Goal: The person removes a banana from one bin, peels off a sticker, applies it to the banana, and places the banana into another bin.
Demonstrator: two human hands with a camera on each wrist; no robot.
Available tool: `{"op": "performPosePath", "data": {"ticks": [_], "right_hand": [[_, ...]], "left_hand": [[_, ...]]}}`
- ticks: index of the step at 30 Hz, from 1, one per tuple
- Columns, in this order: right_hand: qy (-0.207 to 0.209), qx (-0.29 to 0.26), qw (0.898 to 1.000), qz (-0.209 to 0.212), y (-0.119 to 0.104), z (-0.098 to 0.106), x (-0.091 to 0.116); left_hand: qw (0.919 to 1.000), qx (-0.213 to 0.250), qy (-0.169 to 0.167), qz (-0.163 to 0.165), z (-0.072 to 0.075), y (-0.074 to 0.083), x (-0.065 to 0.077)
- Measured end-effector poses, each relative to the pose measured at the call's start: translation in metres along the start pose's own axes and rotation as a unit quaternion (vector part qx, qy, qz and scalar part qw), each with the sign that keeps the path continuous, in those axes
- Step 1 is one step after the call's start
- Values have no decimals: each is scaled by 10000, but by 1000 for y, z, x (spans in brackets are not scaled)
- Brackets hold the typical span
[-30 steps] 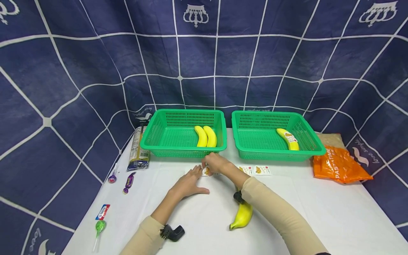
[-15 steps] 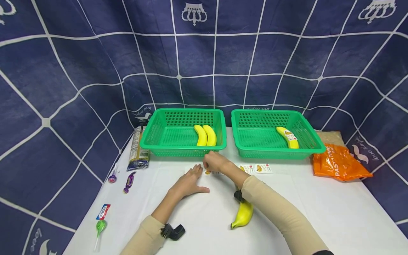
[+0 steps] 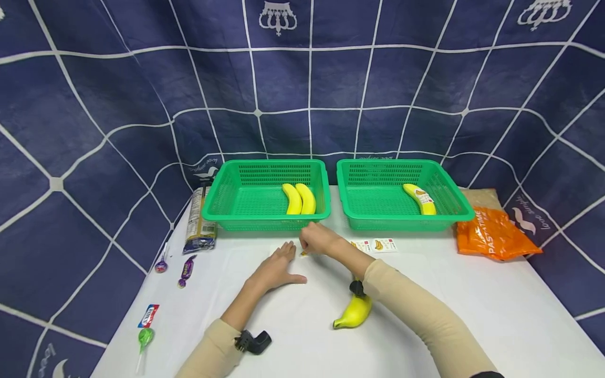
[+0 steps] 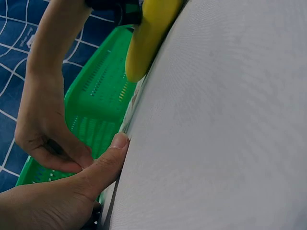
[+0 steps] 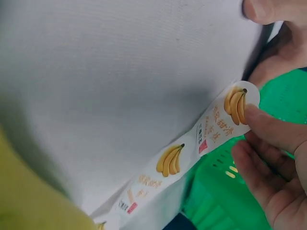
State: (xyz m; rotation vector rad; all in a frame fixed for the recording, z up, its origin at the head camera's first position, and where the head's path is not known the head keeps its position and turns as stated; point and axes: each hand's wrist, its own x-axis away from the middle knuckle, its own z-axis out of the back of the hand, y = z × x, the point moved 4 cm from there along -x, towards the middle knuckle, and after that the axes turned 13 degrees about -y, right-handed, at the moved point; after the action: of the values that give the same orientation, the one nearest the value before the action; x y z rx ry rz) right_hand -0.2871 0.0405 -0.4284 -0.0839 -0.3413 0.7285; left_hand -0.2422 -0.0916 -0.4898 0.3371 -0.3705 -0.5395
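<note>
From the head, both arms reach out over the white table [image 3: 406, 320]. The left hand [image 3: 276, 270] lies on the table with its fingers pointing away and its thumb stuck out to the right. The right hand [image 3: 320, 239] is bent at the wrist, its fingers pointing down just beside the left fingertips. The sticker strip [image 3: 385, 245] lies on the table in front of the two baskets and runs under the right hand. A loose banana [image 3: 353, 313] lies on the table, partly hidden by the right arm. The left basket [image 3: 255, 199] is green and has two bananas [image 3: 306, 199] in it; the right basket [image 3: 373, 202] is green too, and has one banana with a sticker on it. Sweets [image 3: 186, 270] lie on the left side, and an orange bag [image 3: 491, 233] sits by the right basket. A dark blue cloth [image 3: 340, 79] with white lines hangs behind and at both sides. From the left wrist, the left thumb is straight, and the right thumb and finger curl in to meet; what they hold is hard to see here. From the right wrist, the right thumb and fingers pinch the end sticker [image 5: 225, 117] of the strip. I cannot tell if the left fingers touch it.
</note>
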Motion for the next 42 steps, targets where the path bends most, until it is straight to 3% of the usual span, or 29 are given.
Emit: {"op": "performPosePath", "data": {"ticks": [12,16,22,32,36,42], "right_hand": [[784,-296,9959,335,-6,22,42],[1087,-712,9913,230,-4,27,59],[1458,-1496,9776,-257,7,29,88],[1856,-1706,9661,-560,20,31,117],[1932,-1830,9617,-650,22,31,123],[2005,-1826,9599,-707,23,30,128]], "left_hand": [[9998,-156,116,40,1,-1,-1],[9992,-375,99,86,1,0,-1],[9986,-495,151,86,1,1,-2],[9982,-513,308,-82,8,9,4],[9992,-243,104,-301,9,21,6],[9959,119,-477,-763,2,47,5]]}}
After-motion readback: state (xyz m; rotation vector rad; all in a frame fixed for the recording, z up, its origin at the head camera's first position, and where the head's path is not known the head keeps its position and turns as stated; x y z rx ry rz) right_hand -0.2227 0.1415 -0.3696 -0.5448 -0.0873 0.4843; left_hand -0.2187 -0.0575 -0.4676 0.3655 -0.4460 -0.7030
